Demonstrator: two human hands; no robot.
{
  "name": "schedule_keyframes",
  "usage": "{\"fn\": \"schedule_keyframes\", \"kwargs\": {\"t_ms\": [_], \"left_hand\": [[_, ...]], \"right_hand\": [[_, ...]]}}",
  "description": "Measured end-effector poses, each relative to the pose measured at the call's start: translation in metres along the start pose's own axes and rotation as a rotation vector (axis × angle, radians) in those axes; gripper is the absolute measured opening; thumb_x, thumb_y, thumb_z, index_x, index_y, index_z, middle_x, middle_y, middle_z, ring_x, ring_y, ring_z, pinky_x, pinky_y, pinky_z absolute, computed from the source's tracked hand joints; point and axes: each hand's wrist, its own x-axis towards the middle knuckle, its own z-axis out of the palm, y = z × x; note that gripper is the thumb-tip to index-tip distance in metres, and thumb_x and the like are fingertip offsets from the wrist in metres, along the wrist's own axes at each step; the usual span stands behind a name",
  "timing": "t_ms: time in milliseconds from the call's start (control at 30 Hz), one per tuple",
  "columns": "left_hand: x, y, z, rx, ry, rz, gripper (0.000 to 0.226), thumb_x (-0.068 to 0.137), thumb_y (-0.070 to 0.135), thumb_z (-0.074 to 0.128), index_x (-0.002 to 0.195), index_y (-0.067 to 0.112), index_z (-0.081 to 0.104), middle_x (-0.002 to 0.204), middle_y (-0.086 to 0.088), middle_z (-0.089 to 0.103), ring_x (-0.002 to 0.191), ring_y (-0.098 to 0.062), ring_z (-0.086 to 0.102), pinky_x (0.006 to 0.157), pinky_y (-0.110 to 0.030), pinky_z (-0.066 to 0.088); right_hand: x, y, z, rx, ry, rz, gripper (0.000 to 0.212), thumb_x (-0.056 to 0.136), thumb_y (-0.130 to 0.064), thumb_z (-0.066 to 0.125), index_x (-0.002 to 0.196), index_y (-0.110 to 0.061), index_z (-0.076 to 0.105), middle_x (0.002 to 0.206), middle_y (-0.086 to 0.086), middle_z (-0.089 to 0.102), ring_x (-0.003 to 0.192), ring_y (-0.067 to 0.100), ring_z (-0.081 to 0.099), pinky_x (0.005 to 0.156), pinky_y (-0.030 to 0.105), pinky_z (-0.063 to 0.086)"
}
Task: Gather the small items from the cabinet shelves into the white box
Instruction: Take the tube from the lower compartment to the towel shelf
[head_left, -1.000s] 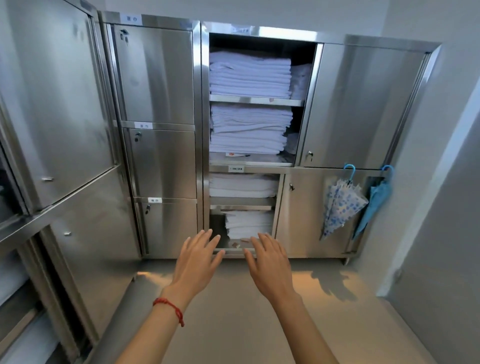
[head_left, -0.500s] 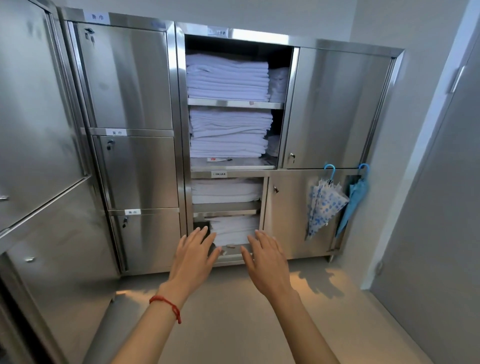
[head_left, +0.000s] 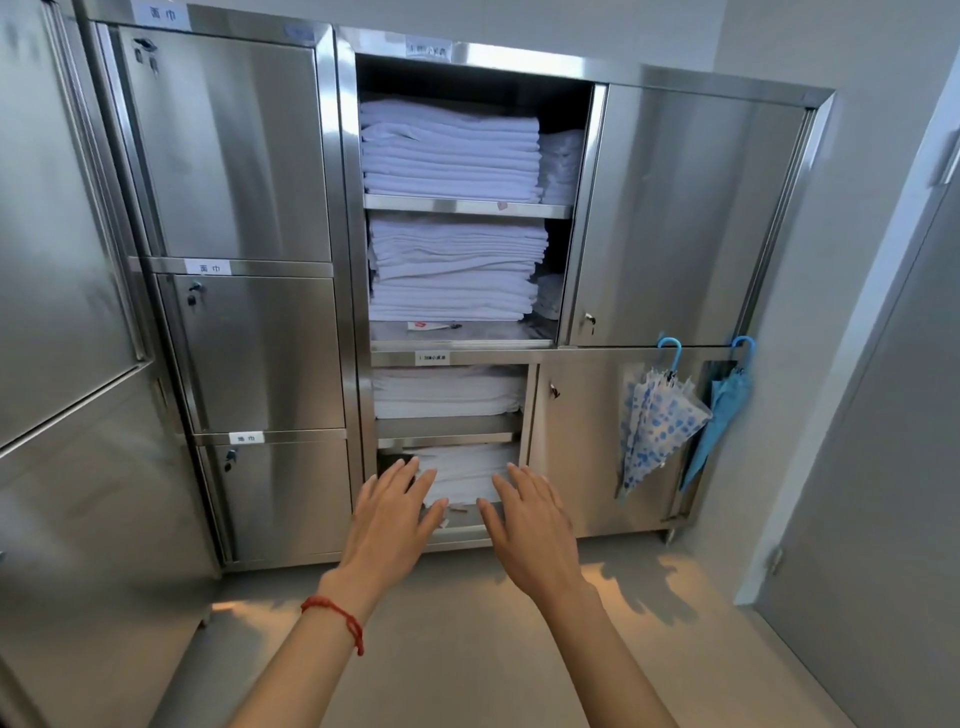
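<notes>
**Two empty hands reaching toward the lowest shelf**

Two hands are hovering before the open steel cabinet (head_left: 337, 312). On the left, the left hand (head_left: 389, 525), a red string bracelet (head_left: 337, 616) on its wrist, is spreading straight fingers and holding nothing. Between the hands, a small item (head_left: 460, 510) is lying at the near lip of the bottom shelf, below folded white linen (head_left: 465, 470); pinching it cleanly without dragging the linen looks wise. Another small item (head_left: 431, 326) is sitting higher up. On the right, the right hand (head_left: 530, 525) is equally flat and empty. The white box is out of view.
</notes>
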Motion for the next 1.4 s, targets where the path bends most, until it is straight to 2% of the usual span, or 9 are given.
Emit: {"fn": "schedule_keyframes", "kwargs": {"t_ms": [200,433,700,1000,1400], "left_hand": [[0.058,0.014,0.03,0.01,-0.022,-0.038,0.052,0.099,0.045,0.031,0.147,0.026,0.026,0.156,0.004,0.021,0.144,-0.011,0.012,0.116,-0.03,0.006],[0.114,0.031,0.054,0.026,-0.019,-0.061,0.052,0.099,0.045,0.031,0.147,0.025,0.028,0.156,0.003,0.021,0.144,-0.011,0.012,0.116,-0.031,0.008],[0.159,0.027,0.075,0.048,-0.037,-0.09,0.053,0.1,0.046,0.029,0.148,0.026,0.024,0.156,0.004,0.018,0.144,-0.011,0.01,0.116,-0.032,0.007],[0.233,-0.005,0.106,0.034,-0.027,-0.07,0.053,0.099,0.047,0.031,0.148,0.026,0.025,0.157,0.002,0.017,0.145,-0.013,0.01,0.116,-0.032,0.005],[0.378,-0.079,0.135,0.033,-0.02,-0.01,0.053,0.1,0.046,0.029,0.148,0.025,0.025,0.157,0.001,0.016,0.144,-0.013,0.011,0.116,-0.033,0.008]], "right_hand": [[0.05,0.043,0.011,0.012,-0.007,-0.032,0.05,0.101,-0.044,0.03,0.142,-0.017,0.04,0.15,0.006,0.036,0.141,0.018,0.024,0.114,0.032,0.017],[0.102,0.09,0.017,0.003,-0.026,-0.08,0.051,0.101,-0.045,0.026,0.144,-0.019,0.036,0.153,0.003,0.03,0.142,0.016,0.02,0.116,0.03,0.011],[0.148,0.112,0.037,0.011,-0.049,-0.105,0.051,0.101,-0.045,0.024,0.145,-0.021,0.033,0.153,0.001,0.028,0.142,0.015,0.018,0.116,0.029,0.008],[0.222,0.125,0.074,0.014,-0.053,-0.105,0.052,0.101,-0.046,0.023,0.146,-0.021,0.031,0.155,0.001,0.025,0.143,0.014,0.015,0.116,0.029,0.008],[0.371,0.126,0.127,0.001,0.037,-0.084,0.049,0.101,-0.042,0.032,0.141,-0.016,0.04,0.15,0.007,0.035,0.141,0.018,0.025,0.115,0.03,0.013]]}}
